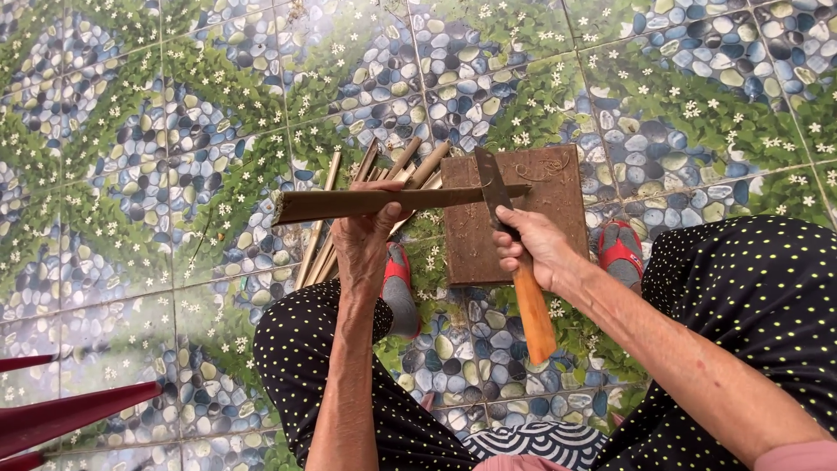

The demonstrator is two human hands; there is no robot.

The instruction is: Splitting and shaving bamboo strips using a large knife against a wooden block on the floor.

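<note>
Two hands busy: left hand [366,235] fingers clamped on bamboo strip [384,202] above board [558,218]; right hand [532,249] gripping knife [514,253], blade against strip. Handle middle hidden in fist.

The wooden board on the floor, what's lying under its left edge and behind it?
A bundle of bamboo sticks fans out past the wooden board at its upper left corner. The left hand and the long bamboo strip it holds cover the bundle's middle, so whether any sticks run under the board can't be told.

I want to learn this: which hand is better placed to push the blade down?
Probably the right hand: it grips the wooden-handled knife, blade on the long brown bamboo strip that the left hand steadies.
</note>
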